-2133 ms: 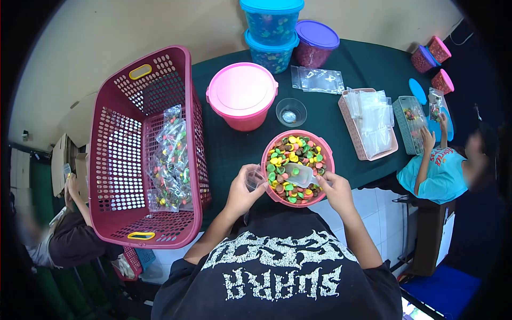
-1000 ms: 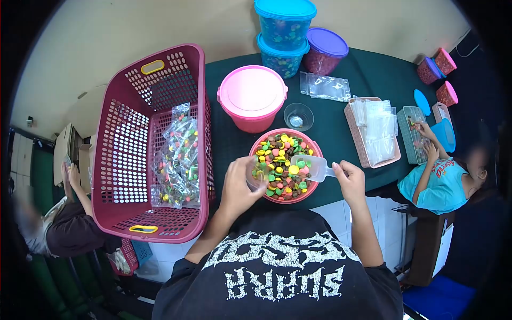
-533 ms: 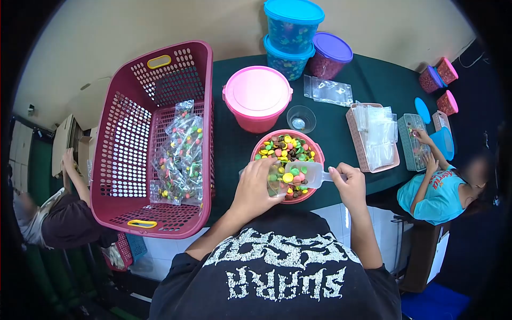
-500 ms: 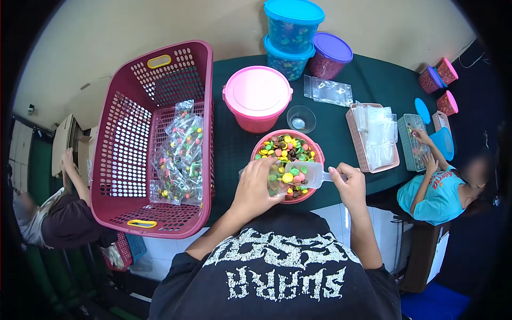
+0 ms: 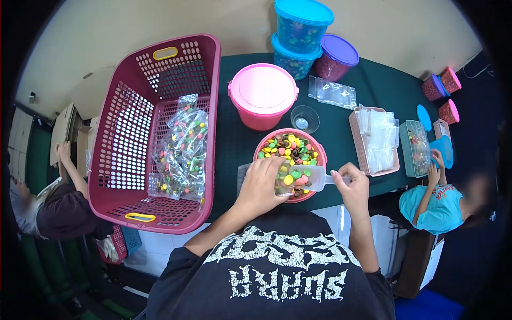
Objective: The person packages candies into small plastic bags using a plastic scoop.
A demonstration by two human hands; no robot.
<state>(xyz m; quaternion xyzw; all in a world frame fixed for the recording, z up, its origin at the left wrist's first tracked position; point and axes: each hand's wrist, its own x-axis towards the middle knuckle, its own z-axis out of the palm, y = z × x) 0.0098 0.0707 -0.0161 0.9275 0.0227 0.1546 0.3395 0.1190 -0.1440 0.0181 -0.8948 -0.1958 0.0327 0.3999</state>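
My left hand [image 5: 262, 184] is wrapped round a clear plastic bag [image 5: 282, 178] above the near part of a pink tub [image 5: 322, 154] of colourful candies [image 5: 288, 149]. In my right hand [image 5: 352, 188] is the handle of a clear scoop [image 5: 316, 178]. The scoop's mouth meets the bag, and green, pink and yellow candies lie in the scoop and at the bag's opening. My left fingers partly hide the bag. Beyond the tub stand a small clear cup [image 5: 304, 119] and a lidded pink container [image 5: 264, 96].
A maroon basket [image 5: 212, 122] with filled bags [image 5: 184, 154] is at left. Empty bags [image 5: 380, 140] fill a pink tray [image 5: 358, 144] at right. Blue containers [image 5: 298, 37] and a purple-lidded one [image 5: 338, 56] stand behind. One person [image 5: 432, 205] sits right, another [image 5: 64, 208] left.
The camera view has shifted slightly. My hands keep the scoop and bag together, and fewer candies seem to show in the bag's opening. The person at right has drawn their hands nearer together.
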